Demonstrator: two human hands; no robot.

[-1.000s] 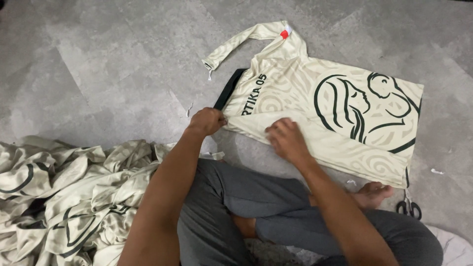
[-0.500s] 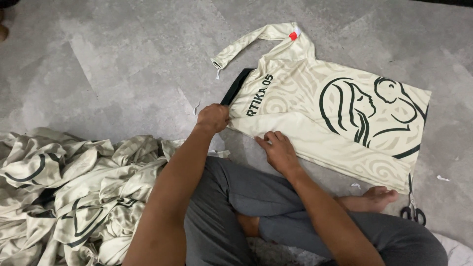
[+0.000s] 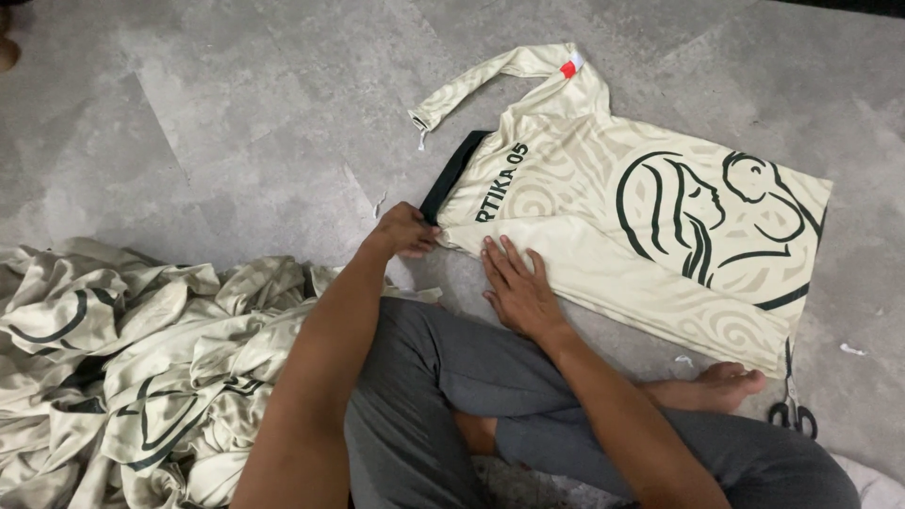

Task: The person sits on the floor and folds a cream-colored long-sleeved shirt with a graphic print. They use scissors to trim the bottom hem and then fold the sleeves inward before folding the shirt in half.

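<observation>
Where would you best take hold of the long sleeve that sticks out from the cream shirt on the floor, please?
Probably at the cuff of the sleeve, coming from the left. It lies flat and free on the bare floor, pointing away from the shirt, clear of both hands.

The shirt (image 3: 603, 217) lies flat on the floor (image 3: 217, 123), far & right of my legs (image 3: 452, 396). My left hand (image 3: 407, 231) is at its left edge, my right hand (image 3: 517, 287) on its near edge. Pile of shirts (image 3: 132, 358) is near left. Scissors (image 3: 792, 410) lie near right, by my foot (image 3: 721, 386).
</observation>
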